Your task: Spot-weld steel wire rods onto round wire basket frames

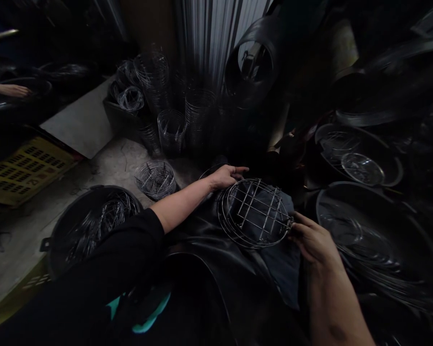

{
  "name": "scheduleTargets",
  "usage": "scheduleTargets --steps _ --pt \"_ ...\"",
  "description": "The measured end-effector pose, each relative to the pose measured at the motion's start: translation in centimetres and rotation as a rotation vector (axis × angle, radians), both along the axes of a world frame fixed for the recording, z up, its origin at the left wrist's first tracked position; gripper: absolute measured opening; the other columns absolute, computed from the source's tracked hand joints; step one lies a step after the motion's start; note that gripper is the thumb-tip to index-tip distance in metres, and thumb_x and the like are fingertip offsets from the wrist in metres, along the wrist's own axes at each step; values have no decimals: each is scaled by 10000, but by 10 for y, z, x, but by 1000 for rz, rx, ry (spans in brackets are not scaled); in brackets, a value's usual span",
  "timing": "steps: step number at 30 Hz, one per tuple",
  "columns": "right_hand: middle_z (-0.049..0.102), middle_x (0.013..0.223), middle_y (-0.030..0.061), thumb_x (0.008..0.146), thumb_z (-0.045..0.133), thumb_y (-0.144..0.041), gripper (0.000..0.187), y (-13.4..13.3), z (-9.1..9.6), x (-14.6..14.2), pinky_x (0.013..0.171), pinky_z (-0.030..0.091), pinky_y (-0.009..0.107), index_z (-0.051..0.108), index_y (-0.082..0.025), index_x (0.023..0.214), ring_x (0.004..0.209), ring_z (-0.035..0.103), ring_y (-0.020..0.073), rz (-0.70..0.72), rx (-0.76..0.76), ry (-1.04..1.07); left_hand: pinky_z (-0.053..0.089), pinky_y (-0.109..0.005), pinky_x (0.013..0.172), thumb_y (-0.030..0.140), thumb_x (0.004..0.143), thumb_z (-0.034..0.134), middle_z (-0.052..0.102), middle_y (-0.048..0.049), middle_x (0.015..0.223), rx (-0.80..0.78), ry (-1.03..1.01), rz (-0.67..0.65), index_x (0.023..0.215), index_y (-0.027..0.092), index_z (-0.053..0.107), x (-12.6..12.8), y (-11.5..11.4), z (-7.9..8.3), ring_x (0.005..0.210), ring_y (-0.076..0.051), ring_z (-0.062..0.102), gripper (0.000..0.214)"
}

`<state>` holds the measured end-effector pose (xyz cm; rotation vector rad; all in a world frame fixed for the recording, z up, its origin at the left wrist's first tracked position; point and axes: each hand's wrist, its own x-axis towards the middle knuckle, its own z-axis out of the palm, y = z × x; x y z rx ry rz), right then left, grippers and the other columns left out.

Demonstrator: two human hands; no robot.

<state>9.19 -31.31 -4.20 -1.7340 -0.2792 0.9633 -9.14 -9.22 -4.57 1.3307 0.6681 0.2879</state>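
One round wire rack [256, 214] is over dark cloth [288, 274], right of centre. It could tip or slide, I judge, if the right hand [313, 236], pinching its right rim, loosened. The left hand [224, 177] (arm stretched far, knuckles up) points its index finger rightward; whether its other fingers hold wire, I cannot tell.

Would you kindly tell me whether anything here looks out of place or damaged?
Nothing looks clearly spilled or damaged, though dimness hides detail. The wire pieces in the black tub at lower left lie jumbled, unlike the stacked wire rings beside it. The right hand's wire grate looks whole.
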Motion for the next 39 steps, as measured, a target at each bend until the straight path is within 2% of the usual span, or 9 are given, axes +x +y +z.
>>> scheduleTargets --steps 5,12,16,19,23,27,33,36,39 --pt "702 809 63 512 676 -283 585 -4 -8 8 466 466 257 691 -139 1079 635 616 193 148 -127 -194 515 -208 683 -48 638 599 715 -77 989 54 12 -53 1337 135 486 -6 5 -7 671 -71 624 732" --pt "679 870 43 613 616 -271 348 -4 -5 20 904 459 323 758 -229 929 960 610 247 444 -270 -529 513 -295 884 -29 600 643 703 -75 1107 105 33 -176 1342 172 485 -14 8 -12 910 -147 666 785" --pt "587 816 48 640 619 -332 358 -13 -5 22 940 423 384 757 -257 962 905 598 263 574 -368 -652 444 -301 995 -52 573 594 597 -58 1307 87 20 -389 1409 210 370 -28 13 -5 1194 -176 562 905" --pt "566 907 51 592 699 -391 538 -20 -7 21 948 409 405 701 -278 1119 969 573 288 648 -409 -696 359 -299 1071 -36 493 687 493 -61 1415 243 41 -540 1459 210 229 -40 15 3 1330 -203 427 1097" --pt "540 1049 89 647 698 -500 703 -21 -10 15 917 421 447 568 -283 1302 1046 541 318 786 -526 -838 276 -358 1127 102 373 861 405 -100 1474 519 145 -550 1482 219 99 -47 7 5 1380 -261 347 1351" --pt "527 1118 123 724 644 -555 703 -17 -12 9 881 424 512 497 -291 1359 1097 514 358 841 -653 -987 314 -362 1105 188 324 904 429 -116 1456 601 143 -492 1483 233 124 -46 -1 -1 1358 -278 385 1397" --pt "547 1132 156 684 688 -539 678 -16 -10 7 902 386 586 575 -241 1283 1115 504 405 759 -602 -986 298 -364 1109 91 306 882 464 -91 1435 510 117 -449 1476 254 153 -46 -2 0 1351 -275 391 1389" --pt "605 1062 118 540 788 -421 694 -22 -8 8 936 403 512 648 -216 1188 1076 542 369 538 -378 -735 402 -321 1023 -26 334 820 557 -99 1345 202 38 -349 1436 198 305 -51 5 6 1264 -240 492 1237" --pt "653 1013 73 537 786 -402 661 -29 -6 -2 856 480 366 656 -197 1151 975 606 264 243 -127 -468 506 -257 793 -46 488 742 686 -120 1113 -35 -5 -131 1337 116 473 -53 12 9 942 -171 655 905"
